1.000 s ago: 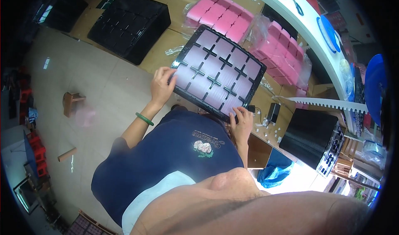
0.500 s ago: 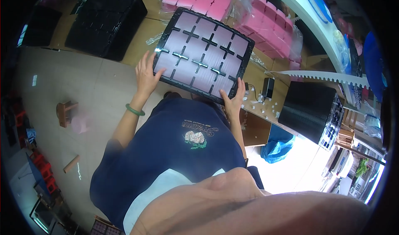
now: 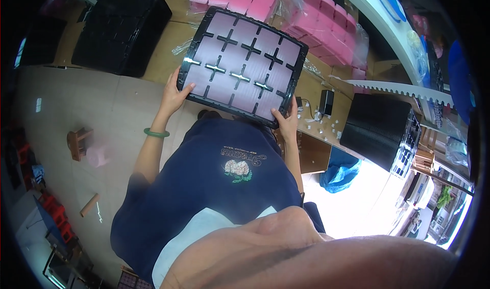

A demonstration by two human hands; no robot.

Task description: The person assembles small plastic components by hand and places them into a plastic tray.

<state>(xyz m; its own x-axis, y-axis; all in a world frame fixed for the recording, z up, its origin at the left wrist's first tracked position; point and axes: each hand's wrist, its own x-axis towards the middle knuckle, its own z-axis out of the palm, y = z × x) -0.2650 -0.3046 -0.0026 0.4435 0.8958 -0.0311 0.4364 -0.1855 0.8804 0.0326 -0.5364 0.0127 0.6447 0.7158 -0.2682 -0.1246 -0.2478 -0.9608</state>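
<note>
A black plastic tray is held up in front of me, tilted, with pale pinkish pads filling its compartments between black cross-shaped dividers. My left hand grips the tray's near left corner, thumb over the rim and the other fingers mostly hidden beneath. At the near right corner my right hand clasps the rim, its thumb on top. A green bangle circles my left wrist.
On the bench stand a black tray stack at left, and pink foam blocks in clear plastic behind. Another black tray stack is at right, near a small black box and white scraps. Below hangs a blue bag.
The tray has shifted slightly left in view, with both hands still on it. My left fingers have wrapped further under the rim. The surroundings have also slid a little left.
</note>
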